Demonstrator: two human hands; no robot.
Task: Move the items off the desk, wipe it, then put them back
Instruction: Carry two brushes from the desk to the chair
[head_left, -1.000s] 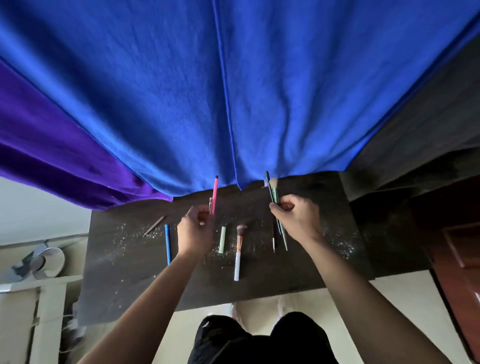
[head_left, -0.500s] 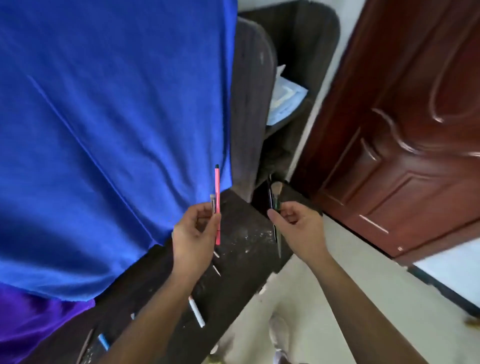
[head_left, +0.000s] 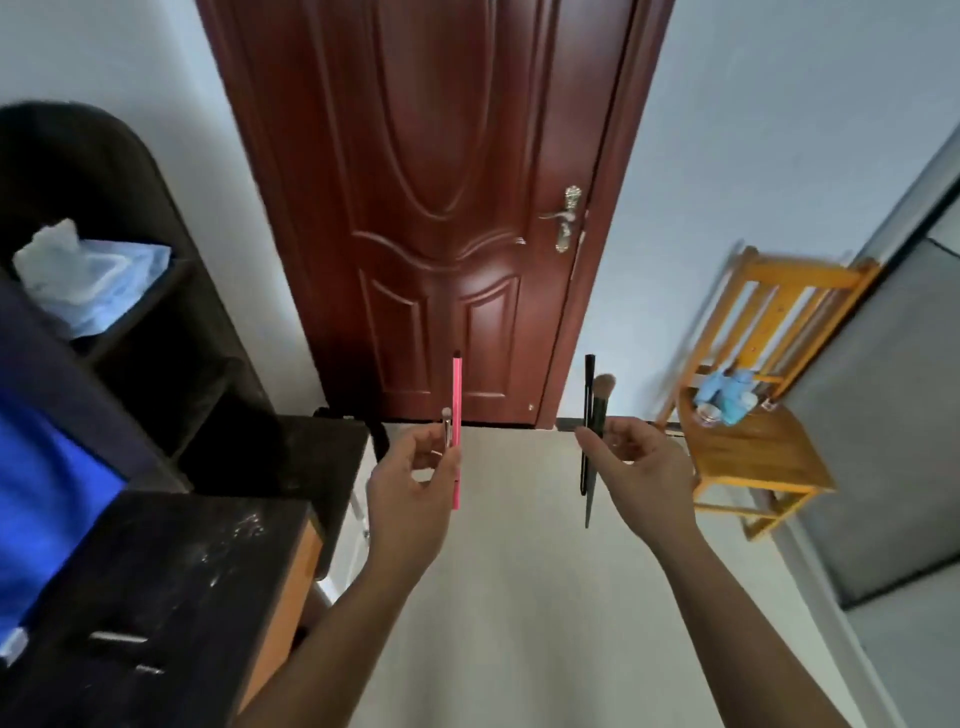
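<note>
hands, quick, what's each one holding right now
Left hand: closed on a pink pencil and a small brush.
Right hand: closed on a black pencil and a makeup brush.

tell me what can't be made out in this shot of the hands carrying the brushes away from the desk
- Items on the wooden chair seat, head view: motion blur smears them into blue and white shapes.
- Desk, head view: the left and bottom edges cut it off, so what remains on it is unclear.
- Small brush beside the pink pencil in the left hand: the fingers hide its handle.
- Dark brushes in the right hand: they overlap, so their count is uncertain.
</note>
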